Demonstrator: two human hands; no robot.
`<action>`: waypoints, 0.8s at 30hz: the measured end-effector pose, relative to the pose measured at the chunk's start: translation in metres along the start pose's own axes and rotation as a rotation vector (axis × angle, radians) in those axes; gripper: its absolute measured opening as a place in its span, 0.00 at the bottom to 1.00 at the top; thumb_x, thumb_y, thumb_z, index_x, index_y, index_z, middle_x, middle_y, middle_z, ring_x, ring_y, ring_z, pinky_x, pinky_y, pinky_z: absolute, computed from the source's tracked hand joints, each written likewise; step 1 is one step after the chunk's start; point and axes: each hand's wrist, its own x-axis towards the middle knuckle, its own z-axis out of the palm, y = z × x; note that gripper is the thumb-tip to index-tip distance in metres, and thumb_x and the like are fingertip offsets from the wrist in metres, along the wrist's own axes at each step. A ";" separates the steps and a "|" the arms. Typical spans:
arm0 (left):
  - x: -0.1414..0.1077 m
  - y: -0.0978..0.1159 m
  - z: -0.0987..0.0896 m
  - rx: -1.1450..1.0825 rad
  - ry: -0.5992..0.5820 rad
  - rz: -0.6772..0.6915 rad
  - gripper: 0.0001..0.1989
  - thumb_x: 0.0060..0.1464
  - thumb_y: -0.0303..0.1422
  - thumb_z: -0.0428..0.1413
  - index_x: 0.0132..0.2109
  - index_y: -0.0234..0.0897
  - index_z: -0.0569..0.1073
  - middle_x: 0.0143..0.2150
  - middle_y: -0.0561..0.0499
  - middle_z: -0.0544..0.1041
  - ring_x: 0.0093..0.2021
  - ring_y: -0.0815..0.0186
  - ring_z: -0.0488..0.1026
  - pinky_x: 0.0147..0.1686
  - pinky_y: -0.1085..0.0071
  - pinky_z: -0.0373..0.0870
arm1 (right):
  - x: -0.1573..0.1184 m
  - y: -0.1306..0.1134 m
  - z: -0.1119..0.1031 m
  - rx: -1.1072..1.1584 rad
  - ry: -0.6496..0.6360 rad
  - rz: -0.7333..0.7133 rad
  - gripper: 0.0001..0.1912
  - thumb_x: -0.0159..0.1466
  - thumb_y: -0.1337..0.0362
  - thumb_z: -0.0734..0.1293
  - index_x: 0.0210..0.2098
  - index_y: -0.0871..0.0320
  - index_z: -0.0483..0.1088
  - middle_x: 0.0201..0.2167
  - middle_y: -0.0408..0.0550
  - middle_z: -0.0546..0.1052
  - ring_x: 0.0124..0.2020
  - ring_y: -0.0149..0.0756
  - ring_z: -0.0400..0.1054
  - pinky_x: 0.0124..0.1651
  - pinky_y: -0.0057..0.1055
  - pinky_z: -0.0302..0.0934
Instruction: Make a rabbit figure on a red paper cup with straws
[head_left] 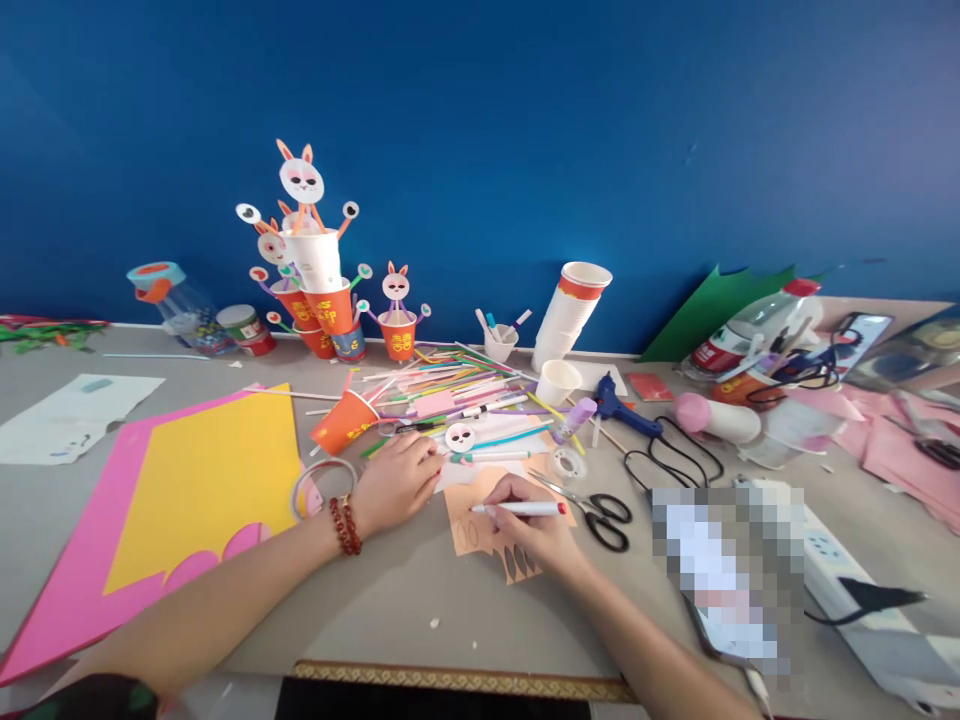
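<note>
My right hand (525,520) is closed around a white marker (536,509) with a red end, its tip over an orange paper (465,505). Small ovals are drawn on that paper, and narrow oval holes show near its lower edge. My left hand (397,482) lies flat at the paper's upper left, fingers stretched out, holding nothing. Just beyond its fingertips is a small round rabbit face (460,437). Black-handled scissors (600,515) lie to the right of my right hand.
Colored sticks (450,385) are heaped behind the hands. Rabbit figures in paper cups (330,310) stand back left, stacked white cups (566,320) at the back. Yellow and pink sheets (202,480) lie left; a glue gun (626,410), blurred-out phone (720,580) and power strip (862,600) right.
</note>
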 end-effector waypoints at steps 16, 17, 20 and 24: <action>-0.010 0.010 0.018 -0.422 -0.084 -0.001 0.08 0.61 0.39 0.57 0.38 0.40 0.71 0.44 0.50 0.73 0.48 0.60 0.68 0.49 0.63 0.60 | -0.012 0.008 0.017 -0.189 0.009 -0.079 0.09 0.59 0.68 0.65 0.24 0.56 0.63 0.19 0.39 0.68 0.21 0.29 0.59 0.25 0.26 0.53; -0.010 0.010 0.018 -0.420 -0.085 0.000 0.08 0.61 0.38 0.57 0.38 0.40 0.71 0.44 0.50 0.73 0.48 0.60 0.68 0.48 0.63 0.60 | -0.012 0.010 0.018 -0.214 0.000 -0.105 0.08 0.59 0.69 0.65 0.24 0.56 0.63 0.20 0.39 0.68 0.21 0.29 0.60 0.25 0.26 0.54; -0.009 0.010 0.017 -0.420 -0.082 0.006 0.07 0.61 0.37 0.58 0.38 0.39 0.71 0.43 0.51 0.73 0.47 0.60 0.68 0.45 0.64 0.59 | -0.011 0.013 0.020 -0.246 -0.027 -0.134 0.08 0.59 0.71 0.64 0.24 0.56 0.64 0.20 0.39 0.69 0.21 0.29 0.61 0.26 0.25 0.54; -0.008 0.011 0.014 -0.434 -0.082 0.002 0.07 0.60 0.37 0.58 0.37 0.39 0.71 0.43 0.51 0.73 0.47 0.61 0.68 0.45 0.65 0.58 | -0.011 0.011 0.021 -0.240 -0.030 -0.116 0.09 0.59 0.71 0.64 0.25 0.56 0.64 0.20 0.39 0.69 0.21 0.29 0.62 0.26 0.25 0.55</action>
